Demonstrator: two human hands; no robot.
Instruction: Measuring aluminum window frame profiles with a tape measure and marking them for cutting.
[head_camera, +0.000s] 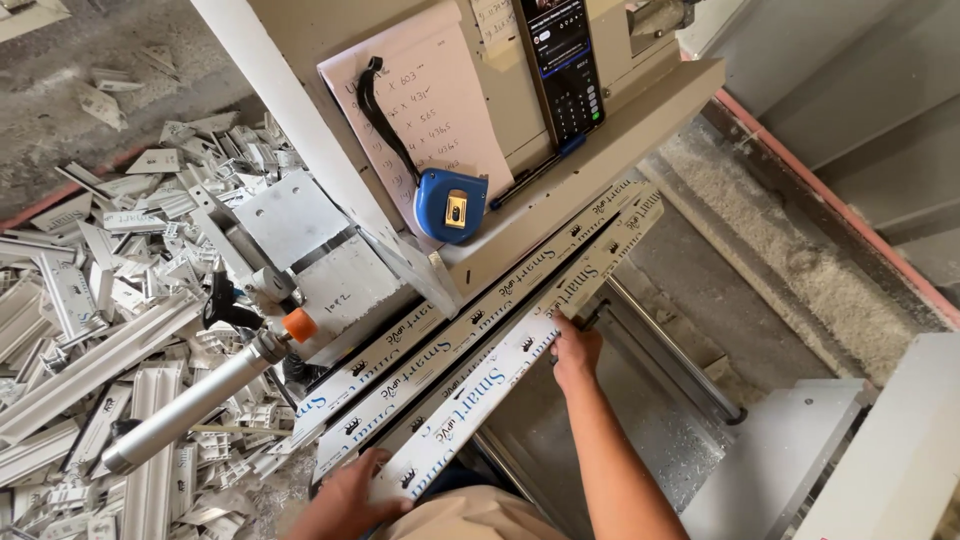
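I look down on my two hands holding a long white profile (480, 395) that lies slanted across the bench (640, 120), beside two more like it. My left hand (352, 492) is clamped on its near end; my right hand (574, 352) is closed over its far edge, midway along. Above it sit a blue tape measure (452, 205), a paper note (425, 100) and a phone (565, 60). White offcuts (110, 290) litter the floor to the left.

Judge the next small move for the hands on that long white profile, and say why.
Probably slide the nearest white profile flush against the two strips beside it. The left hand grips its near end and the right hand its outer edge, and it lies slightly askew of the neighbouring strip.
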